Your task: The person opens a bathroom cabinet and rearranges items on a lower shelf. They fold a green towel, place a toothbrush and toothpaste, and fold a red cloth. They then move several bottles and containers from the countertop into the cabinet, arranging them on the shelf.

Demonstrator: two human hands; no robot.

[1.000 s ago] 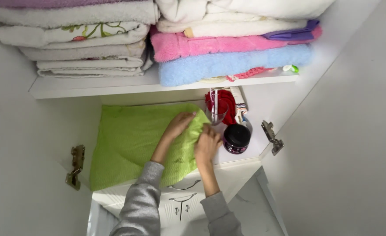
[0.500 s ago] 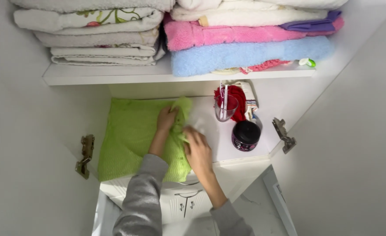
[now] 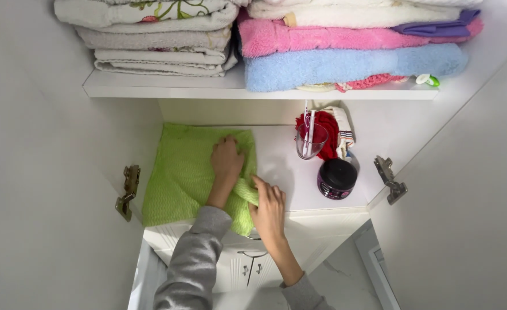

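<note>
Green towel (image 3: 179, 172) on the lower shelf (image 3: 282, 166), both hands on it.
Left hand (image 3: 227, 161) presses flat, fingers spread; right hand (image 3: 268, 209) pinches its front-right fold at the shelf edge. Clear cup (image 3: 311, 140) holds sticks beside a dark jar (image 3: 336, 178); bare shelf between.

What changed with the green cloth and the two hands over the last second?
The green cloth got narrower: its right part was folded leftward, baring white shelf beside the glass. The left hand moved left and now presses flat on the fold; the right hand dropped to the front edge, pinching the cloth's corner. The black jar, glass and stacked towels kept their places.
</note>
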